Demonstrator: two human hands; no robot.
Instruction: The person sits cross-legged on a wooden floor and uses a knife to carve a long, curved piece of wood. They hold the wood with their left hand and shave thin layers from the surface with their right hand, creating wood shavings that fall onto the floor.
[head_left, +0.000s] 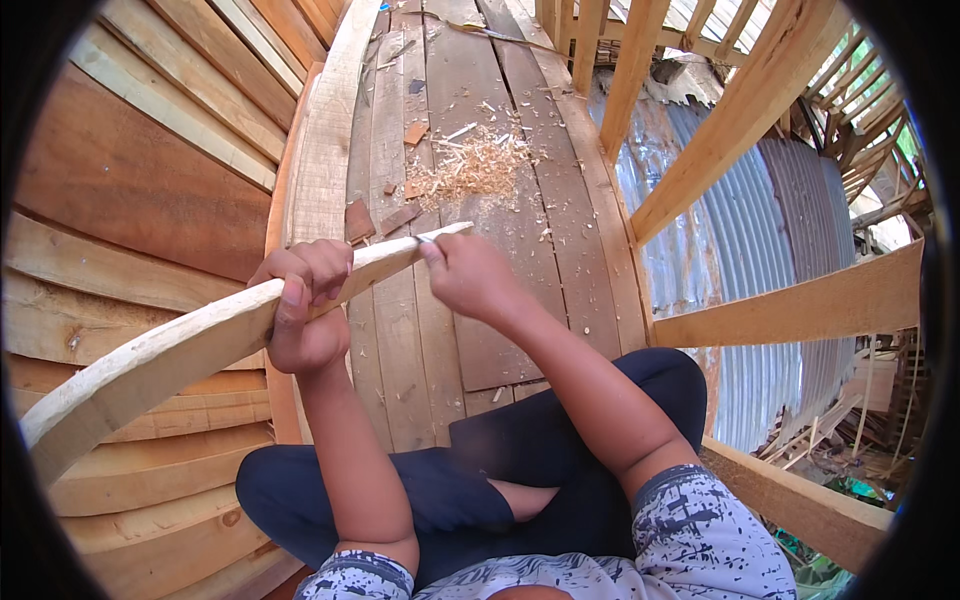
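A long pale wooden plank (165,365) slants across in front of me, from the lower left up to the middle. Its upper edge is whitish and rough, as if freshly cut. My left hand (308,300) is wrapped round the plank, with the thumb over its edge. My right hand (470,278) is closed at the plank's far right end. Out of its fingers shows a small metal blade (424,239), touching the plank's top edge; the rest of this tool is hidden in the fist.
Curled wood shavings (475,168) and several brown scraps (360,220) lie on the board floor (400,330). A plank wall (130,180) rises on the left. On the right stand wooden railing posts (740,120), with corrugated metal sheets (720,210) beyond. My crossed legs (600,430) are below.
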